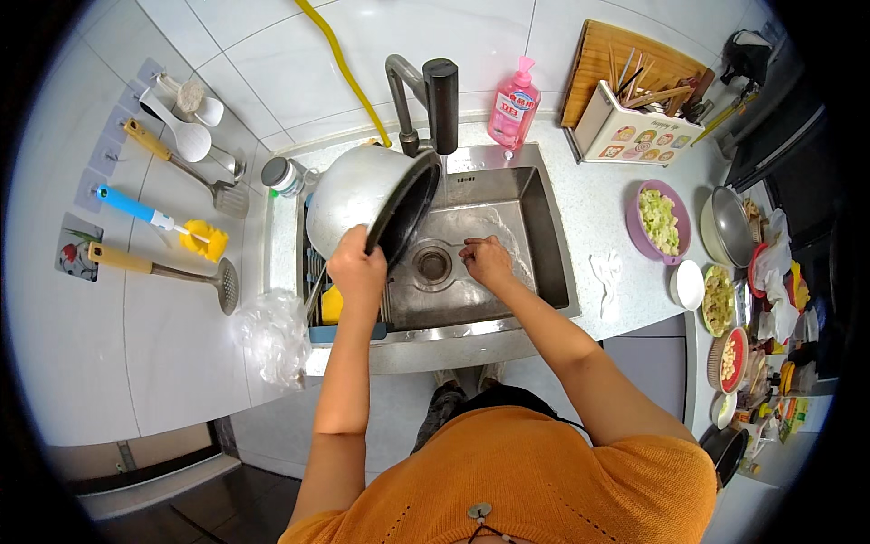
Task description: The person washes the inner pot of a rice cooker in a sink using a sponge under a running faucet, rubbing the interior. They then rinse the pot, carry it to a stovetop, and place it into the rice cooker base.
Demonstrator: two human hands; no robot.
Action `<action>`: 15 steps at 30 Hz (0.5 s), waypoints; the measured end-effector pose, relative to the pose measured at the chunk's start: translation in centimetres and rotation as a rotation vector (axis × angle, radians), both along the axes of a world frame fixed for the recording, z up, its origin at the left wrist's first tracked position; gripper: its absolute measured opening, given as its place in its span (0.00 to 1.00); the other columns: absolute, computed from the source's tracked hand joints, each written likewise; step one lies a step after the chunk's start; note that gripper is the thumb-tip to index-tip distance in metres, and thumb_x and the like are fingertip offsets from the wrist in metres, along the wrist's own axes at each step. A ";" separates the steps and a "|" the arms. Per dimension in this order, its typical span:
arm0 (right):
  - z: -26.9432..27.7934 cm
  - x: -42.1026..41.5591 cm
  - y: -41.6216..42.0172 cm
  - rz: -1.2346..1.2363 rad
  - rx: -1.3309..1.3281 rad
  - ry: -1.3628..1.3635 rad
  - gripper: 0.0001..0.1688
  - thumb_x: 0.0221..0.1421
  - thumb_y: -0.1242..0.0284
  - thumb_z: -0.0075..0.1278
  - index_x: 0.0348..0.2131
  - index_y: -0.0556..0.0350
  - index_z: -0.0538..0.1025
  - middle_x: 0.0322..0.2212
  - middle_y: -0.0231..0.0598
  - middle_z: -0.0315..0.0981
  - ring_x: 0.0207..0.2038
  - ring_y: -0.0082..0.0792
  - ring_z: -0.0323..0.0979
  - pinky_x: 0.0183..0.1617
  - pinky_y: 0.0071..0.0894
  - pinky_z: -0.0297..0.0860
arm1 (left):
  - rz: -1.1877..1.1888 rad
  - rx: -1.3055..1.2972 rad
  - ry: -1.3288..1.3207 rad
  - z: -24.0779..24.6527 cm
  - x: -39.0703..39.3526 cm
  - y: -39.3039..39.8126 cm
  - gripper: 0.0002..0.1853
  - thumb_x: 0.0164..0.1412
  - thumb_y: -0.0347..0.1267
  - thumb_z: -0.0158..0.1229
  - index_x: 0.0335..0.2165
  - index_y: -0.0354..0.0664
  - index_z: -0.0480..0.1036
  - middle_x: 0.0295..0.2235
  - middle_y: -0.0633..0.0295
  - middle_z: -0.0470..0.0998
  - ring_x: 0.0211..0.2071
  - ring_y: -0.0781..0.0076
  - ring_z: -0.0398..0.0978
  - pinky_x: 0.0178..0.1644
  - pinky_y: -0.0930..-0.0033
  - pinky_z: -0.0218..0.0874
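Observation:
My left hand (357, 265) grips the rim of a large silver metal pot (357, 197) with a dark inside. The pot is tilted on its side over the left part of the steel sink (476, 292), its mouth facing right. My right hand (488, 262) hovers over the basin, right of the drain (433, 265), fingers loosely bent and nothing visible in them. Behind the pot's rim stands the dark faucet (442, 105), with a thin stream of water under it. A dish rack (346, 333) holding a yellow sponge (332, 304) is partly hidden below the pot.
A pink dish soap bottle (514, 105) and a utensil holder (632, 129) stand behind the sink. To the right are a crumpled white cloth (606, 282) and a purple bowl (635, 234) of chopped vegetables. A clear plastic bag (275, 336) lies left; utensils such as a skimmer (228, 285) hang there.

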State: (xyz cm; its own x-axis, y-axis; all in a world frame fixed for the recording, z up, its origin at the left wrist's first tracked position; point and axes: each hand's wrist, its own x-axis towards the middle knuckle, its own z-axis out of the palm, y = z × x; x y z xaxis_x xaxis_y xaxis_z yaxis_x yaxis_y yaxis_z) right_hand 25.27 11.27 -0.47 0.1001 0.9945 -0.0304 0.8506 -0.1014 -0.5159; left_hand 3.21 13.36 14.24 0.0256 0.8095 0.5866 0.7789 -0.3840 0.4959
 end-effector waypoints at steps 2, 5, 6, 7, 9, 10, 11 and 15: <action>0.8 0.0 0.1 -0.011 0.058 0.048 0.08 0.42 0.73 0.50 0.27 0.44 0.80 0.39 0.24 0.73 0.41 0.36 0.66 0.46 0.33 0.66 | 0.074 -0.085 -0.160 -0.2 -0.4 0.7 0.07 0.37 0.21 0.51 0.22 0.37 0.67 0.18 0.50 0.67 0.20 0.50 0.67 0.25 0.62 0.59; 2.1 0.1 0.1 0.004 0.212 0.124 0.08 0.41 0.72 0.49 0.26 0.46 0.79 0.33 0.28 0.74 0.37 0.38 0.67 0.42 0.34 0.66 | 0.045 -0.336 -0.590 -3.1 -2.1 1.7 0.08 0.38 0.18 0.49 0.23 0.36 0.69 0.17 0.60 0.71 0.17 0.75 0.65 0.24 0.72 0.58; 2.9 0.5 0.1 0.016 0.260 0.137 0.08 0.41 0.71 0.49 0.25 0.46 0.79 0.31 0.30 0.74 0.35 0.39 0.67 0.40 0.35 0.67 | -0.023 -0.399 -0.796 -3.3 -1.9 1.5 0.10 0.38 0.17 0.48 0.25 0.36 0.70 0.19 0.64 0.72 0.19 0.77 0.65 0.25 0.74 0.58; 3.6 0.8 -0.1 0.027 0.308 0.148 0.08 0.40 0.71 0.49 0.24 0.47 0.79 0.28 0.31 0.75 0.33 0.40 0.67 0.38 0.36 0.67 | -0.092 -0.461 -1.005 -3.5 -1.7 1.2 0.11 0.39 0.16 0.47 0.26 0.35 0.70 0.21 0.68 0.73 0.20 0.80 0.66 0.26 0.76 0.58; 4.7 2.0 -0.7 0.022 0.298 0.096 0.08 0.41 0.69 0.49 0.24 0.48 0.79 0.25 0.34 0.74 0.31 0.39 0.67 0.35 0.35 0.67 | -0.096 -0.529 -1.118 -4.3 -1.1 0.6 0.13 0.39 0.15 0.46 0.28 0.34 0.70 0.23 0.68 0.73 0.21 0.81 0.66 0.28 0.78 0.59; 4.9 2.8 -0.9 0.019 0.258 0.050 0.08 0.41 0.69 0.49 0.24 0.48 0.79 0.24 0.34 0.74 0.30 0.39 0.67 0.35 0.35 0.67 | -0.098 -0.566 -1.178 -4.8 -0.8 0.2 0.13 0.39 0.15 0.46 0.28 0.34 0.70 0.24 0.68 0.73 0.22 0.81 0.66 0.29 0.79 0.59; 4.9 3.3 -1.1 0.018 0.218 0.006 0.08 0.41 0.69 0.49 0.24 0.48 0.79 0.24 0.35 0.74 0.30 0.38 0.68 0.35 0.35 0.67 | -0.093 -0.585 -1.197 -5.3 -0.4 -0.1 0.13 0.39 0.15 0.46 0.28 0.34 0.70 0.23 0.68 0.73 0.22 0.81 0.66 0.29 0.80 0.59; 3.1 5.0 -2.1 0.155 0.205 -0.192 0.13 0.45 0.63 0.51 0.24 0.54 0.78 0.22 0.38 0.73 0.31 0.38 0.70 0.35 0.36 0.67 | -0.071 -0.676 -1.217 -8.1 1.5 -1.4 0.12 0.39 0.16 0.48 0.28 0.35 0.70 0.23 0.67 0.73 0.22 0.82 0.66 0.29 0.81 0.58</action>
